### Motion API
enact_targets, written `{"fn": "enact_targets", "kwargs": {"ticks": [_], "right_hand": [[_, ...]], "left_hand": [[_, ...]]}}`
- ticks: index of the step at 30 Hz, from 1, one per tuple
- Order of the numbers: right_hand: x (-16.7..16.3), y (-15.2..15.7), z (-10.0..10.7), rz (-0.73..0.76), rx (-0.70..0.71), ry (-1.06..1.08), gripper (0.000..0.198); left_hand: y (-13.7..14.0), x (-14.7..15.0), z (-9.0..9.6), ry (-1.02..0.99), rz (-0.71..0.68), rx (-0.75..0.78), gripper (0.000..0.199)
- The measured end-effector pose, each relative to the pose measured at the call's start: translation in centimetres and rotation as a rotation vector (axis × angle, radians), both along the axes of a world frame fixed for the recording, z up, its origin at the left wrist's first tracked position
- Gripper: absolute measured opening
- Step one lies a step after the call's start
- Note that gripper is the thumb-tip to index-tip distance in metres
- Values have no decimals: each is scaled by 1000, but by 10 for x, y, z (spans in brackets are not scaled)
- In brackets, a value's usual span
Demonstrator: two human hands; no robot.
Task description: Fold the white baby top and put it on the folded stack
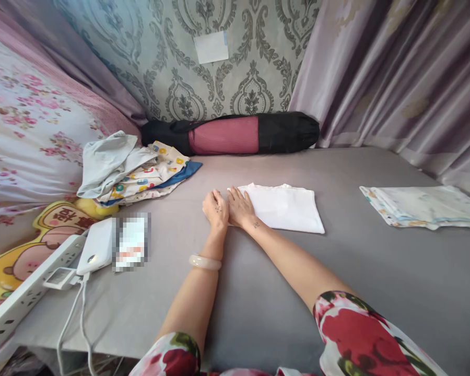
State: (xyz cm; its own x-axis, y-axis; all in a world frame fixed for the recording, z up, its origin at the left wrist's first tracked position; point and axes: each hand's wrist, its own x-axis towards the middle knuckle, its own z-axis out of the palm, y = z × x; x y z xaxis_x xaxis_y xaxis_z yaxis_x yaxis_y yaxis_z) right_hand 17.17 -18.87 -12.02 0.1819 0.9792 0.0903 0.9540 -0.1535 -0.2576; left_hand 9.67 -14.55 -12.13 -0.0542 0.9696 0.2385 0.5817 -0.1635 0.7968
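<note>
A folded white cloth (pixel 284 208) lies flat on the grey bed-like surface (pixel 282 292), in front of me and slightly right of the middle. My right hand (pixel 240 208) rests palm down on its left end, fingers stretched out. Close against it, at the cloth's left edge, is my left hand (pixel 216 210) with its fingers curled in. What those curled fingers hold, if anything, is hidden. A pale bangle (pixel 204 262) circles the left wrist.
Folded patterned cloths (pixel 423 206) lie at the right. Crumpled clothes (pixel 141 169) are heaped at the back left. A black and pink rolled bag (pixel 227 134) lies along the wall. At the left are a power strip (pixel 31 284), a white power bank (pixel 97 245) and cables (pixel 86 318).
</note>
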Motion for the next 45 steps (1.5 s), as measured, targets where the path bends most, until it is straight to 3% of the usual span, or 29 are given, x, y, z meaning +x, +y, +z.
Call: {"fn": "enact_targets", "kwargs": {"ticks": [6, 10, 16, 19, 29, 37, 45], "right_hand": [[6, -6, -1, 11, 93, 37, 55], [24, -20, 1, -71, 146, 42, 53], [59, -50, 8, -147, 62, -8, 54], [65, -58, 6, -127, 19, -23, 54], [67, -58, -8, -108, 52, -41, 55], [71, -65, -2, -101, 24, -7, 54], [91, -84, 3, -185, 16, -21, 54]], "left_hand": [[-1, 2, -2, 41, -99, 55, 33], [-9, 6, -2, 183, -191, 140, 29], [-23, 10, -6, 506, -529, 317, 33], [-25, 12, -9, 618, -614, 323, 36], [-29, 14, -11, 814, -645, 256, 51], [-26, 14, -14, 818, -646, 239, 52], [-25, 14, -15, 781, -652, 229, 51]]}}
